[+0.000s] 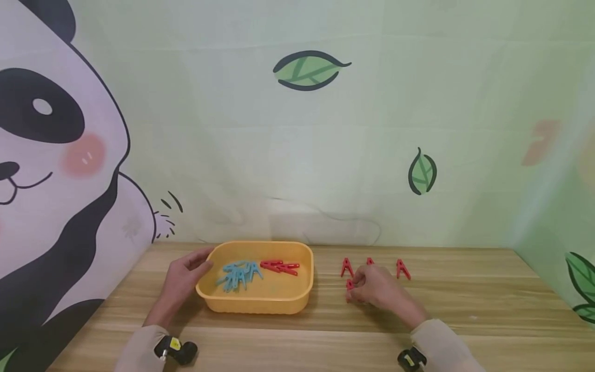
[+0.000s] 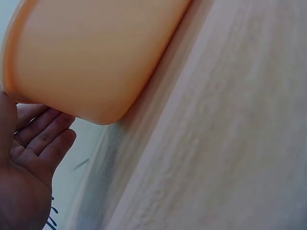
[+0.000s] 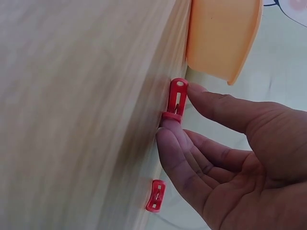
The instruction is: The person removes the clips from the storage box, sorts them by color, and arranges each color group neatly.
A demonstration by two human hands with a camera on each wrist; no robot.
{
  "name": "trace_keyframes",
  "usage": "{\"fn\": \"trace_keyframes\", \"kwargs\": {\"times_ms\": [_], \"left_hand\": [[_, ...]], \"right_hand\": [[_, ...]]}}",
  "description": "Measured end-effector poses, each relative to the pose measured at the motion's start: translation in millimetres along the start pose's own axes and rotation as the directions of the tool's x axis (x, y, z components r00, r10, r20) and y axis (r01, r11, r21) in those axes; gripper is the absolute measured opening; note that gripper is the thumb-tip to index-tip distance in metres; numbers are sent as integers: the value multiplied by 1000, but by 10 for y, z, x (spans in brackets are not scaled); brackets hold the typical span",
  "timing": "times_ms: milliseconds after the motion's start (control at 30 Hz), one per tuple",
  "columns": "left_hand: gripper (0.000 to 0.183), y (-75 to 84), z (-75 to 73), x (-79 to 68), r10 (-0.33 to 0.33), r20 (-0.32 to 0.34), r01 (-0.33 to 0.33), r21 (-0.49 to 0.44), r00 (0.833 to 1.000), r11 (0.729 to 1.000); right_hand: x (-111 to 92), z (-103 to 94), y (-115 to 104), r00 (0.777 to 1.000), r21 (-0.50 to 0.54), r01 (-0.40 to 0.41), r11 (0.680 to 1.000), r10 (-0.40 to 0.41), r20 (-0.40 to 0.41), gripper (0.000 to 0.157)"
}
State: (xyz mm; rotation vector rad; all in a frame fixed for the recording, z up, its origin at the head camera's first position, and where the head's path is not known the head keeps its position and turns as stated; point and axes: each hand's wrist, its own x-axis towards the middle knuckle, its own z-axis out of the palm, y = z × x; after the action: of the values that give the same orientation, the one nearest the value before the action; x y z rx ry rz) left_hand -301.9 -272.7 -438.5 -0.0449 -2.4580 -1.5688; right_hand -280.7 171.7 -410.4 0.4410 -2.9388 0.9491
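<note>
My left hand [image 1: 184, 276] is at the left end of a yellow plastic basket [image 1: 257, 306]. Its thumb rests by the rim, and the fingers lie fairly straight against the outside wall, as the left wrist view shows. Right of the basket, my right hand [image 1: 378, 287] pinches a red clothespin [image 3: 177, 98] between thumb and forefinger, low over the table. Behind that hand are more red clothespins: one at the left [image 1: 346, 267], one partly hidden by the fingers [image 1: 370, 261], one at the right [image 1: 403, 269].
Inside the basket lie a heap of light blue clothespins [image 1: 238, 275] and a few red clothespins [image 1: 280, 266]. The wood-grain table [image 1: 297, 346] ends at a green fabric backdrop [image 1: 325, 170] printed with leaves and a panda. Each forearm wears a small black wrist camera [image 1: 411, 357].
</note>
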Motion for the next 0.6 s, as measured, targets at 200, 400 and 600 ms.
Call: {"fn": "trace_keyframes", "kwargs": {"times_ms": [200,400,600], "left_hand": [[45,20,-1,-8,-2,5,2,-10,1000,1000],[46,37,2,-15,-16,8,16,-5,1000,1000],[46,32,1,-13,-16,4,16,-10,1000,1000]], "right_hand": [[2,3,11,1000,-7,8,1000,-8,-7,24],[-10,-3,3,1000,-5,0,1000,0,-10,24],[-11,-8,-4,1000,-4,-10,1000,10,-22,22]]}}
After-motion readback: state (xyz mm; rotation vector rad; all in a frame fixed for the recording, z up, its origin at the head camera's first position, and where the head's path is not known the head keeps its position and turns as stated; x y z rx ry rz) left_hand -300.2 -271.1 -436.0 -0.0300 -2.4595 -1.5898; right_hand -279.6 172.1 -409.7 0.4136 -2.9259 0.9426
